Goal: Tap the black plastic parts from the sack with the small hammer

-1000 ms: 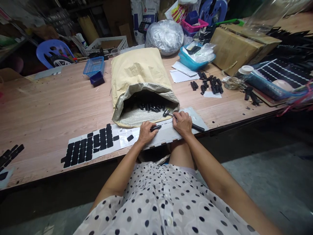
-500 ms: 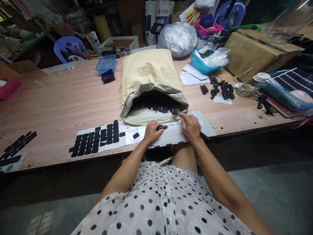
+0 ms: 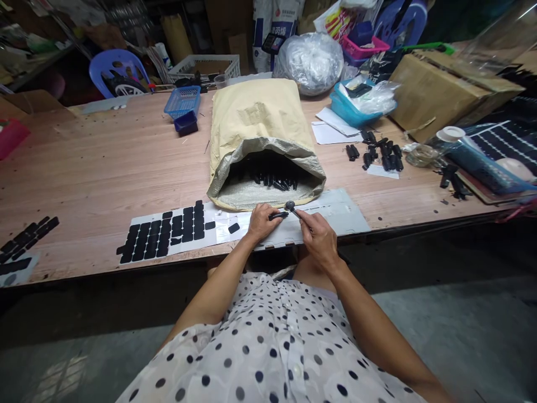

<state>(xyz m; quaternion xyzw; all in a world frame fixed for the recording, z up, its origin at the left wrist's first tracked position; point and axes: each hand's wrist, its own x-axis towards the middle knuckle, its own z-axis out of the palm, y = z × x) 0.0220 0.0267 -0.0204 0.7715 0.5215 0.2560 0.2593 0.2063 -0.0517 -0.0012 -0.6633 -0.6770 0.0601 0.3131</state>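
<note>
My left hand (image 3: 260,221) is closed on a small black oblong part (image 3: 278,215), pressing it onto a white backing sheet (image 3: 335,212) at the table's front edge. My right hand (image 3: 318,238) grips a small hammer (image 3: 291,207) by its handle, with the metal head raised just above the black part. Directly behind my hands lies a yellow woven sack (image 3: 257,129) on its side, its mouth open toward me with several black parts (image 3: 268,180) inside.
Black rectangular stickers (image 3: 165,234) cover the sheet's left end. More black pieces (image 3: 25,238) lie at the far left. Loose black parts (image 3: 377,154), a teal tray (image 3: 350,115), a cardboard box (image 3: 440,89) and a small blue basket (image 3: 183,102) stand on the wooden table (image 3: 96,168).
My right hand has drawn back toward me and swung the hammer head left, over the black part. The left hand has stayed put holding the part.
</note>
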